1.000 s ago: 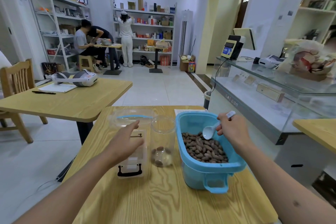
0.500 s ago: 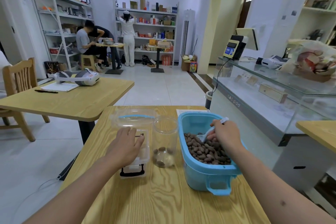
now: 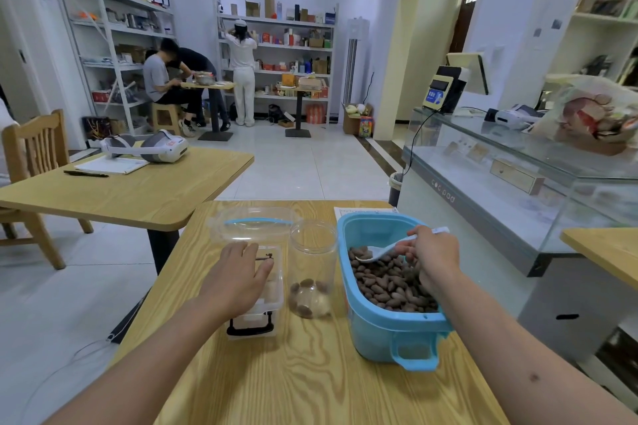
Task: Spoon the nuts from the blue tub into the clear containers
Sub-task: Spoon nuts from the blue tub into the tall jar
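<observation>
Head view: scooping at the tub.
Right hand [image 3: 433, 257] pinches the spoon [image 3: 383, 251], bowl in the nuts [image 3: 390, 283] inside the tub [image 3: 386, 328]. Left hand [image 3: 238, 272], fingers straight, rests on the box [image 3: 266, 307] beside the jar [image 3: 312, 269], all on the counter [image 3: 310, 383].

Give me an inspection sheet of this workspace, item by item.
Surface: wooden table, wood-grain top.
Job's things: blue tub holds nuts; clear jar open, a few nuts at its bottom; clear box with black latch.
Clutter: clear lid behind the box; paper behind the tub.
Grippers: left hand rests on the box; right hand grips white spoon in the nuts.
Cables: thin wire on the floor.
Surroundings: headset on neighbouring table; glass counter; people at shelves.
</observation>
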